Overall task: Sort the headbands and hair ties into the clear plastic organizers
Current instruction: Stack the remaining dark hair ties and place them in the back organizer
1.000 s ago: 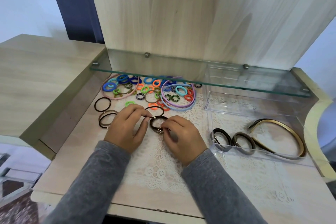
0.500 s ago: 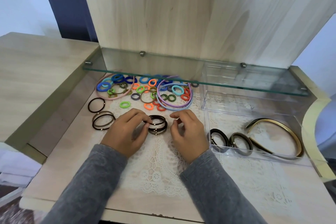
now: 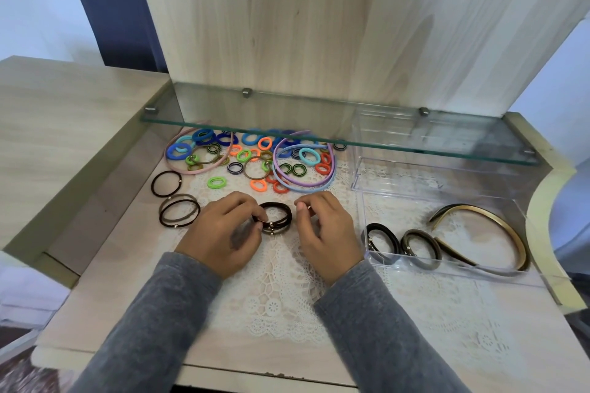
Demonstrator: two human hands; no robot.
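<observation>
The sorting is barely started, as I judge it. The near clear organizer (image 3: 463, 268) holds only three things: two bundles of dark hair ties (image 3: 381, 239) standing against its left wall and a gold-brown headband (image 3: 485, 233) curving through its right half. A second clear organizer (image 3: 415, 175) stands just behind it. Everything else lies on the surface to the left of the near organizer. Nearest it is the stack of dark hair ties (image 3: 276, 217), which my left hand (image 3: 223, 233) pinches by its left edge, while my right hand (image 3: 325, 233) sits between that stack and the organizer, fingers loosely curled, holding nothing that I can see and not touching the stack. Farther left and back from the organizer are the lilac headbands (image 3: 303, 188), the pile of coloured hair ties (image 3: 249, 156) and a pink headband (image 3: 204, 170); farthest left lie loose brown hair ties (image 3: 178, 210). All of these are yet to be sorted. I can read no brand, label or writing on anything.
</observation>
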